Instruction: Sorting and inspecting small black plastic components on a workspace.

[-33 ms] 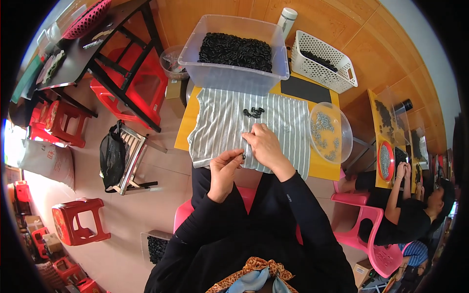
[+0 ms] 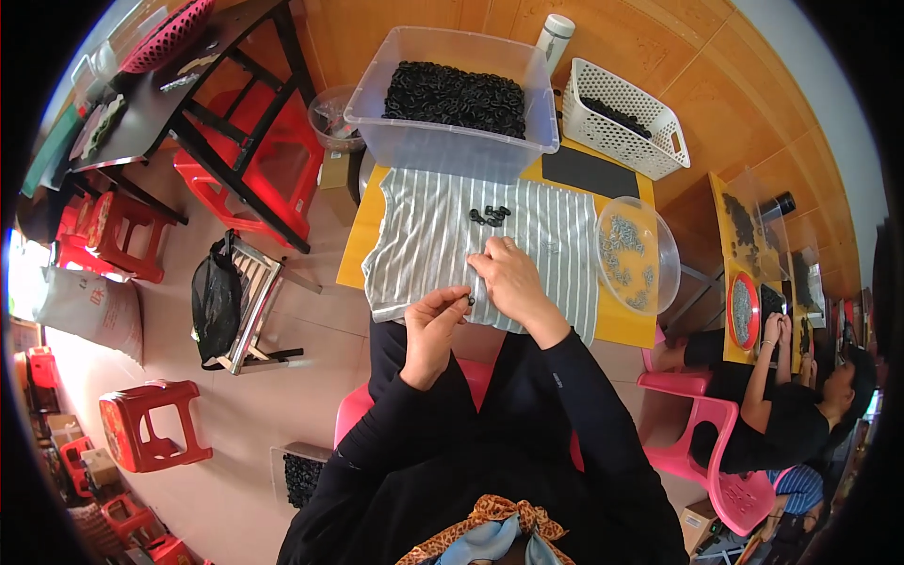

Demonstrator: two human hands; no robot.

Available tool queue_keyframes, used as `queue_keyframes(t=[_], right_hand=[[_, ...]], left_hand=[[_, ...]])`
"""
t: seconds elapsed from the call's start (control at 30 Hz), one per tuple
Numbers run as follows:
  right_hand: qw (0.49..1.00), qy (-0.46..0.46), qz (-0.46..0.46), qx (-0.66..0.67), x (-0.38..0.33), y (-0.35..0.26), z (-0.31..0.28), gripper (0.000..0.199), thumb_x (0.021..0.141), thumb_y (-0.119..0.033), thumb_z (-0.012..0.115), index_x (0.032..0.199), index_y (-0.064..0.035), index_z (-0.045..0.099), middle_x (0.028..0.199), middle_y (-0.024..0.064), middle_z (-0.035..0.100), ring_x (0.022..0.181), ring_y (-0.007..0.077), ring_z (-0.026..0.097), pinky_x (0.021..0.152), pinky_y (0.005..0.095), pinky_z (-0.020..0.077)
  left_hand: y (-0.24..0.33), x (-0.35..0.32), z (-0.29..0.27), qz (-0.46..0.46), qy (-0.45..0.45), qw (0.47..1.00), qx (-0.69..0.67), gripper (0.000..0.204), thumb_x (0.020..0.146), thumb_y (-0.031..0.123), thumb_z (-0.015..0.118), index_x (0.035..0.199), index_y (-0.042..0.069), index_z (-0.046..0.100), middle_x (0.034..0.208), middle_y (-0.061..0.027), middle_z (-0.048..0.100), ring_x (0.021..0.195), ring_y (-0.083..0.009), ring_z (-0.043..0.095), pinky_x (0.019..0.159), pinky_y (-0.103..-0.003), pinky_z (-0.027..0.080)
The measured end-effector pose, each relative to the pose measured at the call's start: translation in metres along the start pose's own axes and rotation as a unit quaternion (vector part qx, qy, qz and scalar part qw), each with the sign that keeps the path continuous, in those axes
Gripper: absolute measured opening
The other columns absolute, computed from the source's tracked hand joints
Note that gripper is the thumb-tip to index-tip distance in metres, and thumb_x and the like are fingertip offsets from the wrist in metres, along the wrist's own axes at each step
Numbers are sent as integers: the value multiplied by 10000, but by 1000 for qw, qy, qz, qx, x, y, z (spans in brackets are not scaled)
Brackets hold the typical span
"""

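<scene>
My left hand (image 2: 432, 331) pinches a small black ring-like piece (image 2: 470, 300) between thumb and fingertips, just above the near edge of a grey-and-white striped cloth (image 2: 419, 226). To its right, my right hand (image 2: 511, 285) rests over the cloth with its fingers curled in. Whatever those fingers hold, if anything, is hidden. A little beyond the hands lies a loose cluster of small black pieces (image 2: 491, 217). Right of the cloth, a round clear plastic tray (image 2: 667, 247) contains many small silvery metal parts (image 2: 625, 237).
Behind the cloth stands a large clear bin (image 2: 443, 158) of black pieces, beside a white perforated basket (image 2: 621, 85) and a white bottle (image 2: 556, 38). A red stool (image 2: 155, 428) and a metal-framed stool (image 2: 254, 301) stand left. At right, another person (image 2: 772, 405) works at a table.
</scene>
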State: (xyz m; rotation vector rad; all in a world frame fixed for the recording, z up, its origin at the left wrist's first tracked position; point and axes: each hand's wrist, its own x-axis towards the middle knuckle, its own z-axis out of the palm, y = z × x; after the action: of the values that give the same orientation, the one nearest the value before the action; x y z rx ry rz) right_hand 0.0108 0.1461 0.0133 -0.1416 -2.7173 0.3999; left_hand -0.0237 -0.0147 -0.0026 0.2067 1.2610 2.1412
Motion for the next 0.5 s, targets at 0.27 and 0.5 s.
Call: queue_keyframes(t=[0.27, 0.5], right_hand=[[998, 43, -13, 38, -18, -5, 1, 82, 658, 30, 583, 705, -26, 544, 752, 102, 492, 748, 293, 535, 611, 400, 444], [986, 106, 56, 118, -39, 1, -4, 123, 673, 33, 598, 777, -33, 604, 761, 84, 525, 759, 278, 559, 628, 379, 455]], left_hand=[[-1, 2, -1, -18, -9, 1000, -15, 135, 832, -7, 605, 953, -53, 644, 825, -72, 661, 684, -107, 605, 609, -205, 446], [0, 1, 1, -8, -6, 1000, -5, 147, 821, -17, 610, 961, -51, 643, 820, -71, 660, 685, -103, 601, 604, -202, 443]])
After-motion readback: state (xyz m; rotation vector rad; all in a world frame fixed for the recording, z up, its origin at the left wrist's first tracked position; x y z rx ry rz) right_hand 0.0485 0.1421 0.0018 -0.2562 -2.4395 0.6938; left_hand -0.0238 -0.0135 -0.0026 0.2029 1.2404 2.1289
